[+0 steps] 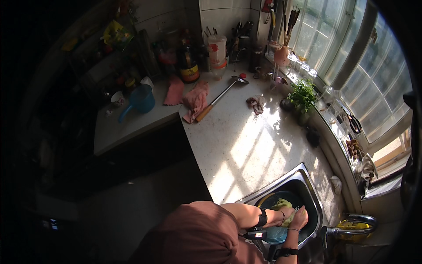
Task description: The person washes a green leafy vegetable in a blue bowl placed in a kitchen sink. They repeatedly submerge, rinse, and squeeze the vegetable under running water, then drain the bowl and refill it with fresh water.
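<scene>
A wet yellow-green cloth (281, 203) is bunched between my two hands, above a basin (275, 233) with bluish water in the metal sink (305, 176). My left hand (287, 212) grips the cloth from the left side of the picture. My right hand (299, 217) closes on it from the right, close beside the left. Part of the cloth hangs over the basin's far side. The fingers are small in view and partly hidden by the cloth.
A curved metal faucet (352, 220) stands right of the sink. On the counter lie a wooden-handled ladle (219, 97), pink cloths (196, 97), a crumpled rag (256, 104) and a blue dipper (142, 98). A leafy plant (302, 94) and glasses line the window side.
</scene>
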`<state>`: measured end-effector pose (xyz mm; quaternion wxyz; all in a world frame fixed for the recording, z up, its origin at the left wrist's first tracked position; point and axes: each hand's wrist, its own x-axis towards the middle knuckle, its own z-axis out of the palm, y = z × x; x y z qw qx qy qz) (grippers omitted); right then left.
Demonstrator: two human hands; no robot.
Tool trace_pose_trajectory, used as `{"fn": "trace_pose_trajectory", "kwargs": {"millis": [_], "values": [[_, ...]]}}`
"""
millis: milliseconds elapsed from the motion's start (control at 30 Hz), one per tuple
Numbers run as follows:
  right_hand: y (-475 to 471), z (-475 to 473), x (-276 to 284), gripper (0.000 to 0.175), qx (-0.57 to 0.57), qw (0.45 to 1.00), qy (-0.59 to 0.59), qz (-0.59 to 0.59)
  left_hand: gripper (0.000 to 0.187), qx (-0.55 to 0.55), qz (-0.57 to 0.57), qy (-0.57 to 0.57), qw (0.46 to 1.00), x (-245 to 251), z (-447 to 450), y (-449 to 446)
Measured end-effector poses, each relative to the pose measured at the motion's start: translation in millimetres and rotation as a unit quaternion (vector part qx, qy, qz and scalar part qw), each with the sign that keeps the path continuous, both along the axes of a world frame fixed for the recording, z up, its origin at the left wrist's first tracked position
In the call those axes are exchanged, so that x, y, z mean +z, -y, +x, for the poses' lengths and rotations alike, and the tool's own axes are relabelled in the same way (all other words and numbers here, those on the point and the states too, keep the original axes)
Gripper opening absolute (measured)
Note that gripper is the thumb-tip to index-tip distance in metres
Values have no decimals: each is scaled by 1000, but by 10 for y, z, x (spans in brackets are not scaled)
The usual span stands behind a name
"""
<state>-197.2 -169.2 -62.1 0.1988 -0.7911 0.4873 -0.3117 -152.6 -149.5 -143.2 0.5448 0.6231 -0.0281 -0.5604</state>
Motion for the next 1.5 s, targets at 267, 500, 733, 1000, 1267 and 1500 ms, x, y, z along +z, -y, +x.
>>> {"fn": "trace_pose_trajectory", "kwargs": {"millis": [267, 500, 733, 1000, 1267, 1500], "values": [[-85, -76, -231, 38, 118, 992, 47, 18, 36, -7, 18, -48, 999, 225, 67, -182], [-117, -71, -9, 37, 3, 998, 61, 10, 42, 9, -117, -212, 970, 508, 272, -163], [-119, -43, 28, 37, -73, 996, 43, 17, 20, 38, -93, -313, 944, 454, 225, -253], [-383, 4, 217, 31, 99, 992, 34, -64, 25, -125, -171, -477, 853, 391, 382, -267], [236, -405, -130, 36, -33, 988, -32, 145, 29, -114, -153, -318, 929, 647, 387, -235], [157, -399, 23, 54, 173, 879, 150, 417, 47, -100, -212, -398, 887, 815, 548, -191]]}}
